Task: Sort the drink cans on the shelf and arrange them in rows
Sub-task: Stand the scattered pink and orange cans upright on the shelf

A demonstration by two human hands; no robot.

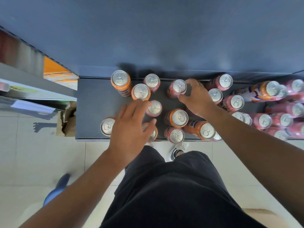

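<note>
Cylindrical aluminium drink cans, orange and pink with shiny silver pull-tab lids, stand upright and unsorted on the flat dark grey shelf (92, 112). The right hand (195, 97) clasps a pink can (178, 88) near the shelf's back edge. The left hand (130, 127) hovers with fingers spread, empty, over an orange can (153, 134) at the shelf's front edge.

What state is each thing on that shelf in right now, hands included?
Left hand: open, fingers spread above the front cans, gripping none.
Right hand: fingers curled at a pink can, grip unclear.
Orange cans: upright, sealed, mixed among pink ones.
Pink cans at right: upright, packed close.
Shelf: left end bare.
</note>
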